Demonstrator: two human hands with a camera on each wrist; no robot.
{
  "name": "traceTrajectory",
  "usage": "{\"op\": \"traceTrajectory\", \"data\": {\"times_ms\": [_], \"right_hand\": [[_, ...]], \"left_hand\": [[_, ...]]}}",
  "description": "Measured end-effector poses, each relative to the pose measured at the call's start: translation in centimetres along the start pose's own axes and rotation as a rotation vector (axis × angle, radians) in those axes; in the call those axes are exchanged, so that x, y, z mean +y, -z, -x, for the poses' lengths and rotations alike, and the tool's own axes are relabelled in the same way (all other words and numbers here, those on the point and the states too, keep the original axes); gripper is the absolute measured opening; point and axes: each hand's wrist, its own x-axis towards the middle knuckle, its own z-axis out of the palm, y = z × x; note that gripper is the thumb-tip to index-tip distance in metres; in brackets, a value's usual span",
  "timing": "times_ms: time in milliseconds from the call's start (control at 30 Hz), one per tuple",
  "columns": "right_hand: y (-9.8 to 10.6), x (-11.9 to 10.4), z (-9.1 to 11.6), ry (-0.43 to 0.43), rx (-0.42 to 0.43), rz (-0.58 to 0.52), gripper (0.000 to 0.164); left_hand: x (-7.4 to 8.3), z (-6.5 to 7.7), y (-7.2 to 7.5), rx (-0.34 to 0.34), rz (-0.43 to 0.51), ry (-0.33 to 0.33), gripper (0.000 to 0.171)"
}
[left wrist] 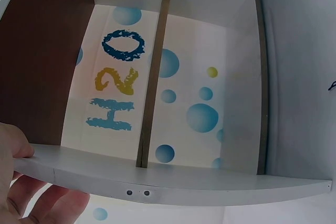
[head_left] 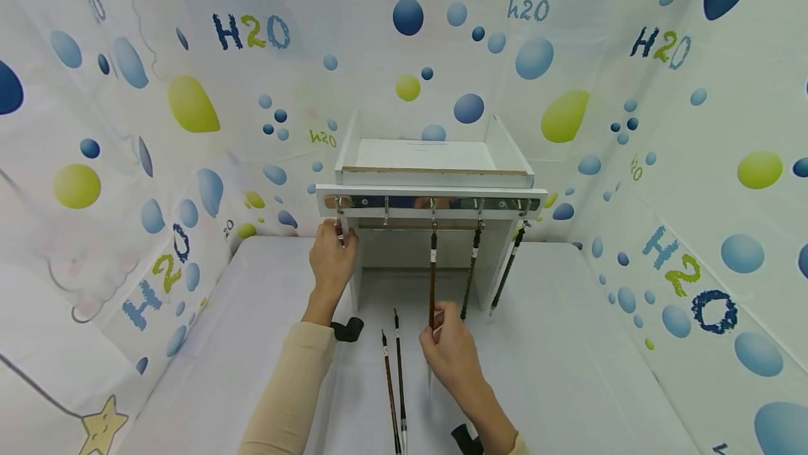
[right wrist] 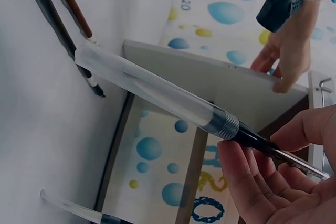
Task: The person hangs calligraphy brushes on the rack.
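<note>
Almost vertically, the pinched brush (head_left: 433,274) hangs, capped end (right wrist: 152,88) down.

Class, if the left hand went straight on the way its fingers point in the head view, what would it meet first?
Probably the leftmost metal hook, just above the left hand in the head view; depth is unclear, so it might reach the lower edge of the hook rail first.
</note>
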Motion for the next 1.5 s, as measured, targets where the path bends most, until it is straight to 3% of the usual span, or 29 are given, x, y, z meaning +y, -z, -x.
{"op": "traceTrajectory", "data": {"times_ms": [1100,1500], "right_hand": [[-1.2,1.6,-1.8,-0.029,-0.027,0.022,0.037],[-2.6,3.2,-3.0,0.038,-0.004,0.058,0.032]], "left_hand": [[0.0,0.0,0.0,-0.004,-0.008,0.007,0.028],[0.1,0.1,0.1,0.013,-0.012,-0.015,0.028]]}}
